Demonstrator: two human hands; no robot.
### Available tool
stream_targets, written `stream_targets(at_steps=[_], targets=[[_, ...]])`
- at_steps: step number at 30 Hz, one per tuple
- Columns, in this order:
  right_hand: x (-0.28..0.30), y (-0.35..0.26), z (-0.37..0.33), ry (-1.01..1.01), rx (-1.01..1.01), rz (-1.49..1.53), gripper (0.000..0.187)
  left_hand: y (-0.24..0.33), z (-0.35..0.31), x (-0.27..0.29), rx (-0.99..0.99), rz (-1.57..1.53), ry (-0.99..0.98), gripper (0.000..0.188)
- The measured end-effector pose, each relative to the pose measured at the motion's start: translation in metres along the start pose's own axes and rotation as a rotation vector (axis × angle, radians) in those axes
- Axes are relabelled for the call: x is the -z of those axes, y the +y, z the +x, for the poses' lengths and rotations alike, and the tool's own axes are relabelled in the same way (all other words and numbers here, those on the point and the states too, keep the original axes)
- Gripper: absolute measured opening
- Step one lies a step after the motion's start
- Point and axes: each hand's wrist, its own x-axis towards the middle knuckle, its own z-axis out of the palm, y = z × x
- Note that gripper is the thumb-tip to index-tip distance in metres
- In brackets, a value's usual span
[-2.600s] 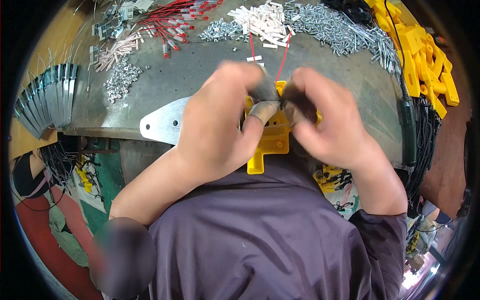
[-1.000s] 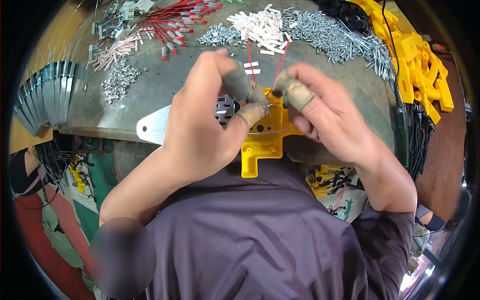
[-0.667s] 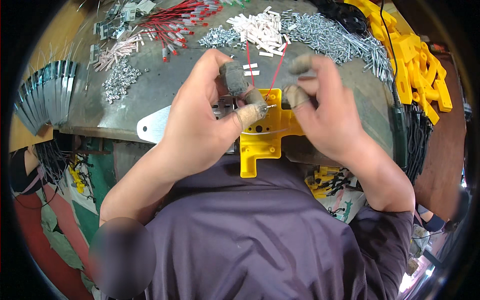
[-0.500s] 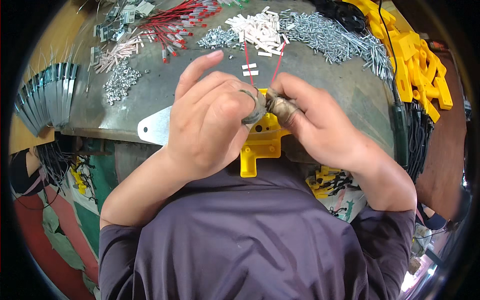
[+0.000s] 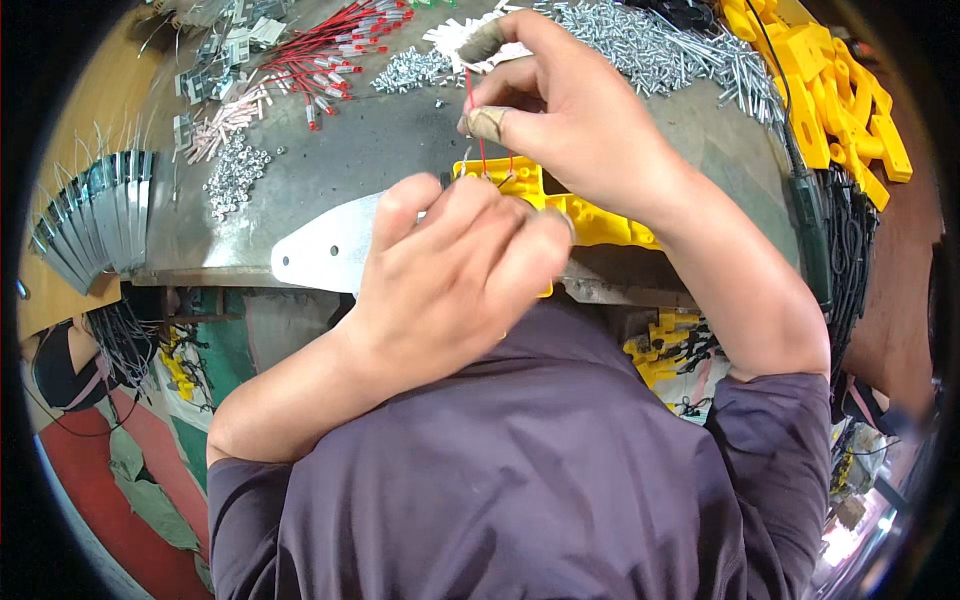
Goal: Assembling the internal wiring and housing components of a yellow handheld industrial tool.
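My left hand [image 5: 460,265] lies curled over a yellow plastic housing [image 5: 610,228], its fingertips hidden, so what they grip is unclear. Two red wires [image 5: 481,150] rise from the housing just beyond these fingers. A flat silver metal blade [image 5: 325,245] with holes sticks out left from under the same hand. My right hand [image 5: 585,125] reaches over the housing, fingers apart. Its taped index fingertip is over the pile of small white sleeves [image 5: 450,38], while the taped thumb is lower, beside a red wire. No held thing can be made out in it.
Farther back lie red-wired parts [image 5: 335,50], silver screws [image 5: 640,50] and a smaller screw pile [image 5: 410,72]. Nuts [image 5: 237,175] and pale sleeves [image 5: 225,125] are at left, near a fan of metal blades [image 5: 95,205]. Yellow housings [image 5: 840,100] and black cords [image 5: 845,265] line the right.
My hands have parted. The right has moved up and away, toward the white sleeves; the left has turned down over the housing. The housing now lies turned, extending rightward, and more blade shows.
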Motion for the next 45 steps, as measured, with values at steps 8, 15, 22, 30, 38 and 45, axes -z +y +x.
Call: stream_targets(at_steps=[8,15,22,30,38,45], targets=[[-0.012,0.001,-0.040,0.154,-0.049,0.257,0.045,-0.025,-0.013,-0.004,0.576,-0.484,0.114,0.043],[-0.027,0.005,-0.050,0.180,-0.081,0.189,0.051,-0.025,-0.009,0.000,0.791,-0.906,0.170,0.047],[-0.030,0.007,-0.050,0.183,-0.073,0.157,0.052,-0.026,-0.007,-0.002,0.768,-0.784,0.171,0.056],[-0.025,-0.002,-0.051,0.033,-0.162,0.045,0.060,-0.025,-0.017,-0.005,0.551,-0.483,0.172,0.051],[-0.004,-0.008,-0.055,0.084,0.212,-0.275,0.046,-0.018,-0.009,0.004,0.119,-0.029,0.085,0.064],[0.004,-0.018,-0.053,-0.051,0.463,-0.715,0.028,-0.017,-0.005,0.010,0.077,-0.066,-0.028,0.055]])
